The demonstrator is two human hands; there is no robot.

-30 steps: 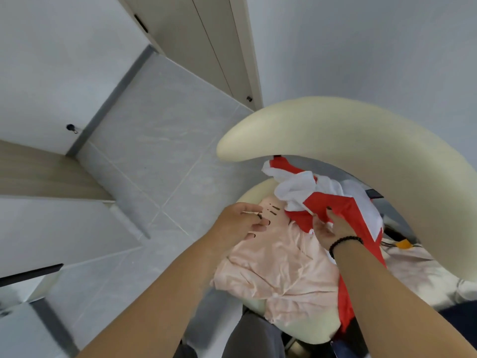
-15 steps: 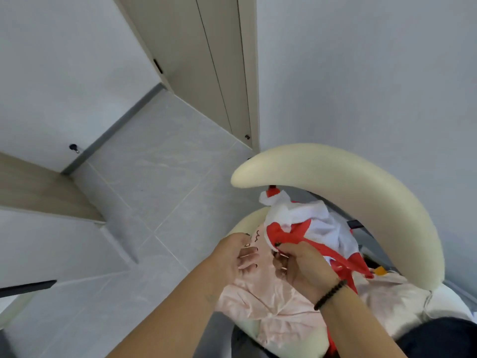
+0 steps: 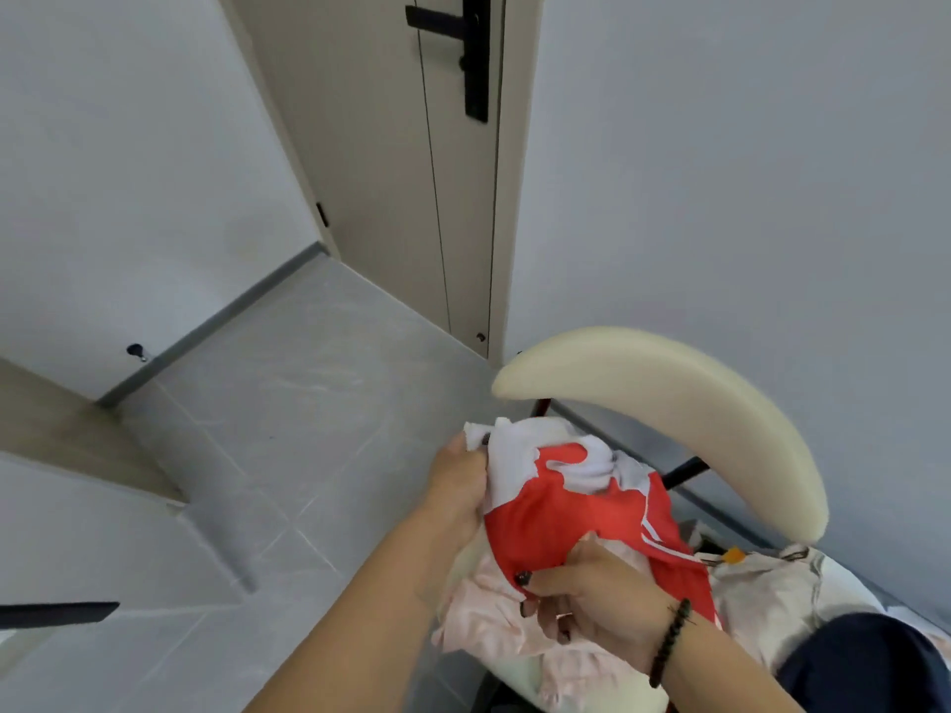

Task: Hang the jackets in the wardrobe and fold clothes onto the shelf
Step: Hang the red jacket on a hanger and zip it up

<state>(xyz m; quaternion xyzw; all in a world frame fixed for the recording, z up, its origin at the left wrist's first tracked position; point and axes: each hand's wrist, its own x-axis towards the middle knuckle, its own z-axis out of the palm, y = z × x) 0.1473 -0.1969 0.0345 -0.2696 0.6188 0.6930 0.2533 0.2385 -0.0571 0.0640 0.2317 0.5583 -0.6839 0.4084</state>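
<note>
step: we read this as pick-up. The red-and-white garment (image 3: 576, 499) is coming off the clothes pile on the chair (image 3: 669, 398); nothing hung or folded yet.
left hand (image 3: 458, 488): curled round the white edge of the garment, on the side away from the chair back.
right hand (image 3: 592, 591): fingers pinch the red lower edge, just in front of the chair back; beaded bracelet (image 3: 669, 643) on that wrist.
garment spot: bunched between both hands, over the chair seat, below the curved backrest.
under it: pink top (image 3: 494, 614) lies on the seat, touching the right hand; a pale cream piece (image 3: 761, 594) sits further along the seat.
materials: red cloth looks thin and slick, sportswear-like, with white stripe piping; the white part is softer and crumpled. Pink cloth is light and wrinkled. The backrest is a smooth cream padded arc on dark metal struts.
next: we'd lift it clear of the pink top and shake it open to find collar or shoulders; jacket or not, we cannot tell yet.
wardrobe: not in view from the chair; only a closed door (image 3: 411, 172) beyond it.
</note>
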